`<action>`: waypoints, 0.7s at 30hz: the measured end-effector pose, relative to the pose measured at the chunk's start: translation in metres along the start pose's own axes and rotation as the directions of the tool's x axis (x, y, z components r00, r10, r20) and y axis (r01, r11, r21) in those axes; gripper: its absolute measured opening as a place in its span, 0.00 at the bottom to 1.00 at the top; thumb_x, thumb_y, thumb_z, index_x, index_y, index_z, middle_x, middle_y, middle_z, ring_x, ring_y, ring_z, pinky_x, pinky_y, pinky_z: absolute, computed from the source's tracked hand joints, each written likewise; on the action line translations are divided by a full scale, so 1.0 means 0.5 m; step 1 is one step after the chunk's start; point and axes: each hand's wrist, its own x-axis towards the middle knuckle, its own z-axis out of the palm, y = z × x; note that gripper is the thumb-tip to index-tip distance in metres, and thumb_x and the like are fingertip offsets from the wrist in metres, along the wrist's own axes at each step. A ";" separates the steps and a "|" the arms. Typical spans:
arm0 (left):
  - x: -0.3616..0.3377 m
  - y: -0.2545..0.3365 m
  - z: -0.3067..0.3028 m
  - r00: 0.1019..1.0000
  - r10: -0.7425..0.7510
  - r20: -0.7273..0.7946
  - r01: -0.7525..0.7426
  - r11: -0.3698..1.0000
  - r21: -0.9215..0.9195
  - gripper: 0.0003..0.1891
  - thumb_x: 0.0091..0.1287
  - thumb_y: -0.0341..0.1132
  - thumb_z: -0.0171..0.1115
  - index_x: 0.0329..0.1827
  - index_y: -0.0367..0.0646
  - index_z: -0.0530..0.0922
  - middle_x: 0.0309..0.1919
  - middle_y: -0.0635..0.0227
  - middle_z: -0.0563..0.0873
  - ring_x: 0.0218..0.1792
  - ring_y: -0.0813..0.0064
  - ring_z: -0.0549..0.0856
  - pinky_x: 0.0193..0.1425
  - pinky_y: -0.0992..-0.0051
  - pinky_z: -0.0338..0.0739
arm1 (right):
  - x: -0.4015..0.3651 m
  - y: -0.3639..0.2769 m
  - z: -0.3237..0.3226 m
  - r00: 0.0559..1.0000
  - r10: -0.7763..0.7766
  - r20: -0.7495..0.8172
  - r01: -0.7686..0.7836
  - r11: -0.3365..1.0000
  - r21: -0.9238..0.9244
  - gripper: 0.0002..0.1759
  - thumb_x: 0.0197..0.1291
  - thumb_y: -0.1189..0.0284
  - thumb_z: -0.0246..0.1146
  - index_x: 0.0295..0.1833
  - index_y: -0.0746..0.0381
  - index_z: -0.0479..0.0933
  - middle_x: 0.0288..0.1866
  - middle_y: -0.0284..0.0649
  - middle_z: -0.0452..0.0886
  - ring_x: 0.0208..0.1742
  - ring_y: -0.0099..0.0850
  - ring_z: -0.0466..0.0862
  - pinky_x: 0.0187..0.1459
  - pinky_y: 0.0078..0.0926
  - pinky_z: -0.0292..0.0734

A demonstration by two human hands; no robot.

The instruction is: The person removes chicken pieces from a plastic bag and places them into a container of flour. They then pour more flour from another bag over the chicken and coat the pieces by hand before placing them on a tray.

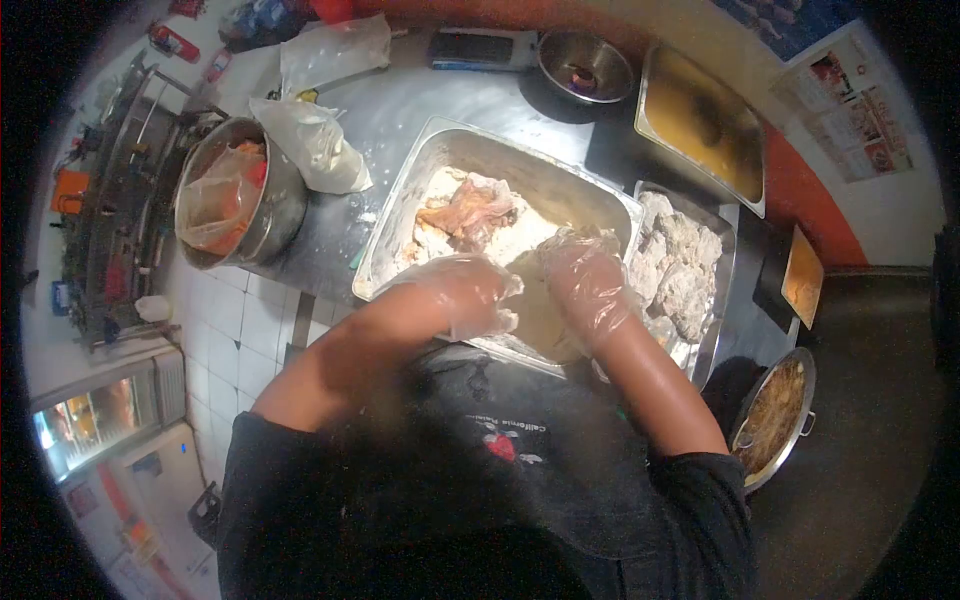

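A deep metal pan (425, 150) lies in front of me with white flour (525, 238) in it. On the flour rests a reddish piece of raw meat (468, 212), probably chicken, partly dusted white. Both my hands wear clear plastic gloves. My left hand (472, 295) is over the near side of the pan, below the meat, its fingers bent and apart with nothing seen in them. Over the pan's right part is my right hand (588, 278), floury at the fingertips; its fingers are bent away, and whether they hold anything is hidden.
A tray of flour-coated pieces (685, 265) adjoins the pan's right side. A pot of frying oil (775, 425) is at far right. To the left stand a metal pot (290, 205) with a plastic bag and a bag of flour (325, 150). Behind are a metal bowl (610, 55) and a rectangular pan (755, 185).
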 end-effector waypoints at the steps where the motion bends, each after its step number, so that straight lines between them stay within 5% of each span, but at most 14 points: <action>1: -0.017 -0.024 0.017 0.991 0.076 -0.114 -0.073 0.997 0.029 0.29 0.72 0.51 0.63 0.72 0.46 0.79 0.66 0.50 0.83 0.69 0.52 0.81 0.75 0.58 0.73 | -0.013 0.007 -0.002 0.994 -0.038 -0.106 0.040 0.999 0.012 0.10 0.65 0.75 0.60 0.47 0.64 0.84 0.45 0.52 0.88 0.54 0.50 0.88 0.61 0.49 0.80; 5: -0.042 -0.148 0.078 0.890 0.138 -0.434 -0.188 0.979 -0.073 0.27 0.73 0.50 0.63 0.71 0.48 0.80 0.64 0.52 0.85 0.66 0.52 0.83 0.73 0.56 0.75 | -0.030 0.025 -0.003 0.890 -0.129 -0.438 0.132 0.991 -0.024 0.09 0.66 0.74 0.59 0.46 0.63 0.84 0.45 0.53 0.88 0.56 0.52 0.86 0.67 0.54 0.73; 10: -0.098 -0.172 0.059 0.832 0.194 -0.519 -0.078 0.968 0.238 0.21 0.72 0.47 0.65 0.61 0.43 0.85 0.59 0.53 0.88 0.62 0.53 0.86 0.70 0.56 0.78 | -0.020 0.035 -0.028 0.972 -0.073 -0.222 0.079 0.997 0.019 0.23 0.61 0.74 0.65 0.64 0.60 0.79 0.53 0.50 0.85 0.69 0.56 0.77 0.71 0.58 0.72; 13: -0.099 -0.179 0.096 0.698 0.340 -0.630 -0.042 0.898 0.438 0.19 0.69 0.44 0.68 0.58 0.44 0.86 0.57 0.56 0.90 0.62 0.56 0.86 0.69 0.56 0.79 | -0.002 0.074 0.019 0.938 -0.073 -0.340 0.087 0.996 0.025 0.14 0.62 0.76 0.65 0.54 0.61 0.84 0.46 0.49 0.86 0.56 0.50 0.84 0.61 0.51 0.79; 15: -0.097 -0.170 0.107 0.640 0.367 -0.675 0.000 0.879 0.477 0.19 0.67 0.43 0.69 0.57 0.45 0.87 0.55 0.59 0.91 0.61 0.58 0.87 0.69 0.57 0.79 | 0.028 0.070 -0.103 0.960 0.032 -0.278 0.046 0.961 0.273 0.11 0.59 0.78 0.66 0.47 0.61 0.87 0.40 0.50 0.88 0.45 0.46 0.89 0.53 0.45 0.84; 17: -0.107 -0.144 0.096 0.649 0.290 -0.703 0.033 0.913 0.408 0.18 0.65 0.42 0.71 0.56 0.45 0.87 0.54 0.61 0.91 0.60 0.59 0.87 0.69 0.57 0.79 | 0.022 0.100 -0.143 0.859 0.454 -0.236 -0.077 0.571 0.817 0.14 0.53 0.84 0.70 0.46 0.62 0.86 0.35 0.46 0.87 0.39 0.38 0.88 0.43 0.35 0.85; 20: -0.109 -0.122 0.068 0.577 0.360 -0.733 0.015 0.893 0.450 0.18 0.60 0.42 0.76 0.52 0.46 0.89 0.50 0.65 0.92 0.53 0.60 0.88 0.61 0.60 0.82 | 0.036 0.223 -0.233 0.836 0.374 -0.401 -0.075 0.803 0.592 0.15 0.54 0.81 0.73 0.49 0.62 0.84 0.38 0.41 0.87 0.38 0.29 0.86 0.44 0.30 0.84; 21: -0.107 -0.119 0.063 0.556 0.385 -0.737 0.015 0.882 0.472 0.17 0.59 0.43 0.78 0.49 0.47 0.89 0.48 0.67 0.92 0.49 0.61 0.89 0.57 0.61 0.84 | 0.034 0.268 -0.254 0.804 0.416 -0.425 -0.050 0.760 0.648 0.16 0.55 0.81 0.73 0.51 0.62 0.84 0.39 0.42 0.87 0.39 0.28 0.87 0.46 0.28 0.83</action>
